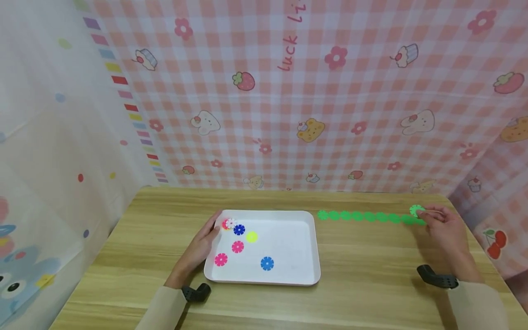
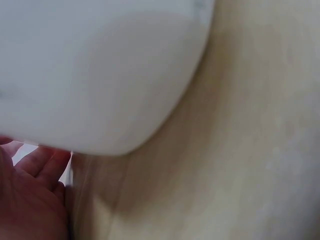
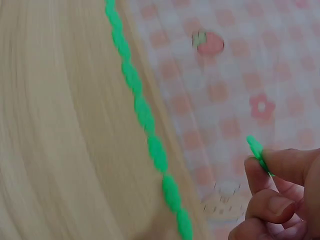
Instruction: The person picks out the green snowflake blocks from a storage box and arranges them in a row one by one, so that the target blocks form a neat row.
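Note:
My left hand point(image 1: 201, 245) grips the left side of a white tray point(image 1: 297, 266), thumb over the rim; the left wrist view shows its fingers point(image 2: 37, 165) under a tray corner. Several notched plastic discs lie inside, among them a light blue disc point(image 1: 267, 263), a yellow disc point(image 1: 251, 237), a dark blue disc point(image 1: 239, 229) and a pink disc point(image 1: 221, 259). At the right, my right hand point(image 1: 447, 231) pinches a green notched disc point(image 1: 416, 211) between thumb and finger. It is held just above the right end of a row of green discs point(image 1: 369, 217) on the table.
The wooden table point(image 1: 363, 293) reaches back to a pink checked cloth point(image 1: 264, 105) hung behind it. A pale patterned cloth point(image 1: 53, 137) hangs on the left. Each wrist wears a black camera mount, such as the right mount point(image 1: 437, 277).

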Available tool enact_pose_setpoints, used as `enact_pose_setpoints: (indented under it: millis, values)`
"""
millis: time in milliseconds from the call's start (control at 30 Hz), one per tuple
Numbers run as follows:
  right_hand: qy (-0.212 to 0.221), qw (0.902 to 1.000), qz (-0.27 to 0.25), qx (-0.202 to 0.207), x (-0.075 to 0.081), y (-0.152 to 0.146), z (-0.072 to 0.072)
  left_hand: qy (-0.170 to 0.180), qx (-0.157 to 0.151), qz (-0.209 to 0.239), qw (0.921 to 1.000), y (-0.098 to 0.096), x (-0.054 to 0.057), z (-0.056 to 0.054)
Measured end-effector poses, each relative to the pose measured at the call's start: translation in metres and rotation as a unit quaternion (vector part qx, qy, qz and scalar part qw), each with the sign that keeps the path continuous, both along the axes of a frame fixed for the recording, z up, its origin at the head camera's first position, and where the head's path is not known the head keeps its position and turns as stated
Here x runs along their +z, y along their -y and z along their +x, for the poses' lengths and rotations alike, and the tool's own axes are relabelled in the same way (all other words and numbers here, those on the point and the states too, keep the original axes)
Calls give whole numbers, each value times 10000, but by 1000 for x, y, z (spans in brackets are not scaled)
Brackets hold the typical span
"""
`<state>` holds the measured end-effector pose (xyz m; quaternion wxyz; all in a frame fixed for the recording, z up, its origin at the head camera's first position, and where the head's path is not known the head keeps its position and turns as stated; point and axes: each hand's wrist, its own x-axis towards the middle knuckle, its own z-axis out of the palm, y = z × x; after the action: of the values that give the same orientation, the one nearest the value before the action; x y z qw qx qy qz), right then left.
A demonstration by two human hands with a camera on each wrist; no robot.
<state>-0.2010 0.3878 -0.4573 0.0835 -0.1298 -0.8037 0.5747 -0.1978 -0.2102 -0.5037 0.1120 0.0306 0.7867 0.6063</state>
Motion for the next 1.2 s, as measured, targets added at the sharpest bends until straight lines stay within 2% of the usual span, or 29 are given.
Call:
enact_pose_setpoints:
  millis: [233,333,500,633,767,867,1200]
  values:
    - [-33,9977,-274,-620,-16,-26,-4,-16,50,-94,9999,0,0,0]
    - [152,9952,-285,-925,-23,-33,-4,-94,41,-155,9998,0,-1,0]
    - [478,9866,-160,-1553,-33,-37,-4,-137,-4,-120,9998,0,-1,0]
    - [397,9797,-368,-1930,-39,-37,-8,-97,-2,-54,9999,0,-1,0]
    - [197,9752,-556,-2134,-41,-35,-13,-68,47,-32,10000,1,1,0]
    - [175,9738,-474,-2217,-42,-34,-16,-113,46,-47,9999,1,2,0]
    - [94,9727,248,-2306,-43,-29,-16,-168,8,-76,9998,0,2,0]
